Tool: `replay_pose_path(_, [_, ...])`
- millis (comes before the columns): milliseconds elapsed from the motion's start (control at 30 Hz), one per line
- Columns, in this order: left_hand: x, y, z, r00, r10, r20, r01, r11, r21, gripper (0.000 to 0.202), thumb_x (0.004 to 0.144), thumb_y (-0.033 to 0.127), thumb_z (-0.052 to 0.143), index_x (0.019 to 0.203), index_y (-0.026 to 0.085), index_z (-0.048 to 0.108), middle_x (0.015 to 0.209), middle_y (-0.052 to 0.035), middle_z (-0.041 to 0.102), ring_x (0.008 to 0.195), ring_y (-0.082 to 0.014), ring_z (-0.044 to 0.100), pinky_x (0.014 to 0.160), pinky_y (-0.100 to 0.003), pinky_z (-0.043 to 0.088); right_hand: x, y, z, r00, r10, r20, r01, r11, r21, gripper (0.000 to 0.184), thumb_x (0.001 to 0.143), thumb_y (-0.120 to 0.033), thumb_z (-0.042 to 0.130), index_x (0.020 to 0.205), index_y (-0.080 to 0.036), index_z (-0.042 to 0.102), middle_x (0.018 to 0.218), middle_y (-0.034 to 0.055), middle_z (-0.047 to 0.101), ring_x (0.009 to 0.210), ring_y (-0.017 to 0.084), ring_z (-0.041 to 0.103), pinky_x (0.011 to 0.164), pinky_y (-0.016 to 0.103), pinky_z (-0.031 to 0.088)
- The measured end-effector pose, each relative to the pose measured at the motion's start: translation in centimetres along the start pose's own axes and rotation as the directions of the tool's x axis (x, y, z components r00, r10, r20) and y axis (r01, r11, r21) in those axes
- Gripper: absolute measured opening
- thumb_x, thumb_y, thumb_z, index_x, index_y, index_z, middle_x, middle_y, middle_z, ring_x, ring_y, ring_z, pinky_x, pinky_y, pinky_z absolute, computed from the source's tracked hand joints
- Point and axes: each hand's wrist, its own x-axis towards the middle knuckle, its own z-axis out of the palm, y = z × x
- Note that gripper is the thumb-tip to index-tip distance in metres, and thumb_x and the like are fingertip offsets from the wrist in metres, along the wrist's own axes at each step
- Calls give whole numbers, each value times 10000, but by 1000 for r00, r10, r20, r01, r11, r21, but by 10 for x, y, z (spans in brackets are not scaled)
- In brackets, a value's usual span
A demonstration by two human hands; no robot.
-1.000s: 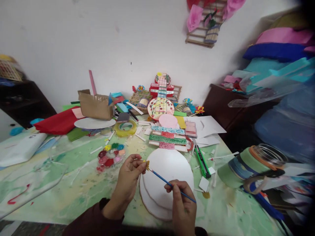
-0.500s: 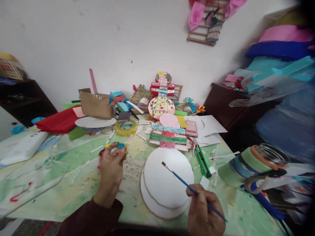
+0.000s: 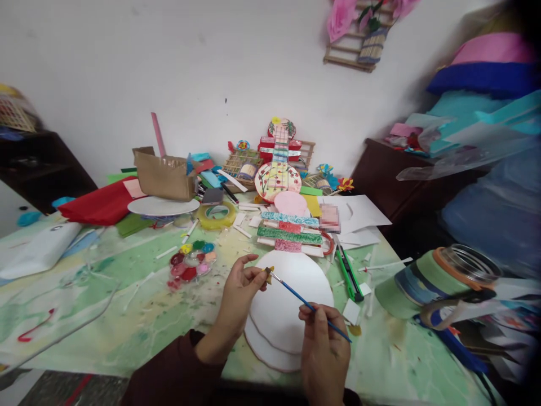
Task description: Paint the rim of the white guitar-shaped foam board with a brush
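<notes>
My right hand (image 3: pixel 324 347) grips a thin blue paintbrush (image 3: pixel 296 294) by its handle, its bristles pointing up and left. The fingertips of my left hand (image 3: pixel 237 290) pinch a small yellow-brown scrap (image 3: pixel 269 275), which meets the brush tip; its material is unclear. Both hands are over two overlapping white round discs (image 3: pixel 291 313) lying flat on the table. To the left sits a round palette of several paint colours (image 3: pixel 195 260). Beyond the discs lie coloured strips, one of them green (image 3: pixel 289 235), set crosswise.
A green utility knife (image 3: pixel 347 273) and a green wide-mouthed bottle (image 3: pixel 406 287) stand or lie to the right. Farther back are a yellow tape roll (image 3: pixel 216 216), a cardboard box (image 3: pixel 164 177) and a painted guitar-shaped craft (image 3: pixel 276 179). Paper scraps litter the table.
My left hand has moved right from the palette to above the discs, now with the yellow-brown scrap at its fingertips. My right hand has shifted left with the brush, bringing its tip to the scrap.
</notes>
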Motion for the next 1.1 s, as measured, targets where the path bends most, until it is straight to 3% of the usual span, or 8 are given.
replay_pose_path(367, [-6,5,3,1000,8,-15,-9,997,-81,486,674,310,789,1036,158,502,736,-6,683,653,-118,580,650,-244,448,1,16,-5,999,-18,31,18,1000,-25,197,867,-384,608,870,-187,599,781,30,698,723,157,641,696,308,499])
replay_pose_path(500, [-4,2,2,1000,3,-27,-5,996,-85,499,641,283,822,1019,164,517,682,33,652,615,-99,565,623,-218,434,-3,14,-5,983,-171,72,178,979,-97,136,894,-321,581,882,-190,614,783,30,704,718,145,643,674,283,511])
replay_pose_path(667, [-3,1,1,999,-18,-41,14,995,-99,517,624,297,844,1015,162,533,677,40,650,606,-91,577,612,-201,439,-6,2,-1,868,-437,234,473,872,-126,124,921,-179,505,902,-210,624,795,21,691,768,139,642,686,265,520])
replay_pose_path(900, [0,2,-2,995,-95,-32,89,984,-153,560,601,303,866,1028,155,535,671,19,667,621,-110,607,616,-209,478,-4,4,-7,671,-592,447,691,718,-86,267,873,-34,474,1017,-212,613,878,38,686,846,151,638,748,300,526])
replay_pose_path(1000, [0,4,-2,992,-126,-19,120,972,-200,574,575,272,879,1021,154,538,647,28,648,587,-98,584,581,-191,465,-5,8,-10,638,-591,494,710,699,-82,307,856,-8,477,1048,-212,603,912,46,689,872,155,639,770,309,525])
replay_pose_path(1100, [-1,4,-1,990,-139,-15,132,960,-247,592,545,222,885,1028,151,549,593,55,603,512,-74,527,525,-173,432,-8,9,-9,651,-564,507,687,723,-77,296,861,-20,481,1046,-218,602,904,44,692,859,157,645,749,308,528])
